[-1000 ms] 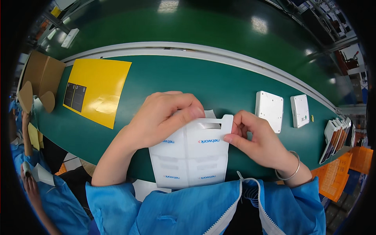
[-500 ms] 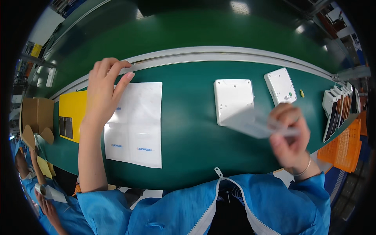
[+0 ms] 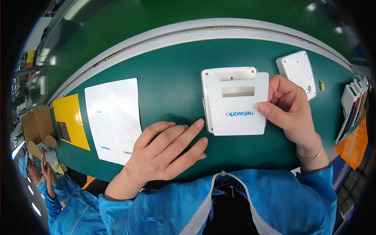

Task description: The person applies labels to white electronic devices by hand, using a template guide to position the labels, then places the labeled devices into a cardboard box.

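Observation:
My right hand [image 3: 290, 105] pinches the right edge of a thin white label [image 3: 237, 127] with a rectangular cut-out and blue lettering. The label lies over a white plastic device [image 3: 219, 73], covering most of its face; the device's upper and left edges still show. Whether the label touches the face, I cannot tell. Just left of the device's near corner is my left hand [image 3: 166, 150], fingers stretched and apart, holding nothing. A white label sheet [image 3: 111, 117] lies beyond that hand, its near right corner partly hidden by it.
A second white device [image 3: 297, 72] rests at the far right beside a small yellow-green scrap [image 3: 322, 85]. Several devices [image 3: 348, 103] stand in a row at the right edge, near an orange crate [image 3: 354, 141]. Leftward are a yellow sheet [image 3: 72, 117], a cardboard box [image 3: 37, 125] and a co-worker [image 3: 74, 207].
My right hand has brought the label leftward over the device. My left hand has come down from the label sheet toward the device's near left corner. The view has shifted slightly.

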The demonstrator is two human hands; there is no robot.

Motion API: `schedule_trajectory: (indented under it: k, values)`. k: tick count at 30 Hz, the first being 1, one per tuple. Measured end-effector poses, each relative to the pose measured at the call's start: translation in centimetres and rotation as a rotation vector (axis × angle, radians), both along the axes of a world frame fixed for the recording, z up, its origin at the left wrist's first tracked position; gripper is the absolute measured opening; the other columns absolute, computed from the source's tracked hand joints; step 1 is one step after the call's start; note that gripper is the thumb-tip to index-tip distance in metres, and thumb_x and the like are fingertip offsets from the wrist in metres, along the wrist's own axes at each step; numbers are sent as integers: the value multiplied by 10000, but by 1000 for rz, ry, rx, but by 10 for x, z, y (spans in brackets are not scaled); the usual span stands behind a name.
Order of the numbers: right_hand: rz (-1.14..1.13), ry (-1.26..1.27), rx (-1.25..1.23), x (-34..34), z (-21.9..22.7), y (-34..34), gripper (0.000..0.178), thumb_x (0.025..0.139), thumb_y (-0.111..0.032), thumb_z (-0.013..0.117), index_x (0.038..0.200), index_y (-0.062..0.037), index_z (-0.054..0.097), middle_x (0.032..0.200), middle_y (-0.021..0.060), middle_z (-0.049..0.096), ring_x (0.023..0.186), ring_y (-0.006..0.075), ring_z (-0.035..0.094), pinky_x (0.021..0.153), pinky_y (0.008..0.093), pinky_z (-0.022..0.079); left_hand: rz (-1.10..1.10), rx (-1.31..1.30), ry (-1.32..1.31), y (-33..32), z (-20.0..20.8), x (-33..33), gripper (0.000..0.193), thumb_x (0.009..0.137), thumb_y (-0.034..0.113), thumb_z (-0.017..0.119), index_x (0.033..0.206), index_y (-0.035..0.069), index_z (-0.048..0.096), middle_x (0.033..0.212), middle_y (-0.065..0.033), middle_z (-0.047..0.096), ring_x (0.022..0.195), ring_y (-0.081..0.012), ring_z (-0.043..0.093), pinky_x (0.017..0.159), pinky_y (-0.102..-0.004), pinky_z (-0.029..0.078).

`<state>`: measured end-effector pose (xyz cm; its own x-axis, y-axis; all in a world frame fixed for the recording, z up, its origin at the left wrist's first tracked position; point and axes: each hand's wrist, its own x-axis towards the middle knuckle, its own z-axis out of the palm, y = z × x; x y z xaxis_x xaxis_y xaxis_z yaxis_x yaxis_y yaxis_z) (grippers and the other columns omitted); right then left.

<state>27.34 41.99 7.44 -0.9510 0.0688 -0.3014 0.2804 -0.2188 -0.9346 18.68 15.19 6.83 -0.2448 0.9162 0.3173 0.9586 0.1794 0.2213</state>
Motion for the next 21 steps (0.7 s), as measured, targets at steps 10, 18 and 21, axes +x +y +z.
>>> schedule_trajectory:
  k: [10, 18, 21]
  values:
    - [-44, -8, 39, -1, -1, -7, 122, 895, -9, 641, 915, 0, 521, 819, 51, 633, 724, 79, 616, 621, 214, 510, -10, -8, -88, 3, -11, -3, 378, 737, 338, 768, 989, 74, 672, 1174, -120, 664, 876, -220, 605, 763, -336, 509]
    - [-42, 4, 77, -1, 1, -8, 119, 895, -10, 640, 916, 3, 524, 818, 57, 635, 730, 82, 618, 625, 215, 511, -14, -1, -88, 2, -11, -3, 378, 745, 331, 767, 1000, 69, 672, 1189, -130, 655, 878, -228, 603, 748, -337, 512]
    - [-38, 0, 84, 0, 2, -8, 119, 897, -14, 640, 915, 4, 524, 819, 59, 636, 730, 83, 618, 631, 215, 512, -20, -3, -93, 2, -10, -3, 379, 745, 329, 769, 1001, 66, 671, 1191, -133, 653, 873, -230, 600, 740, -336, 512]
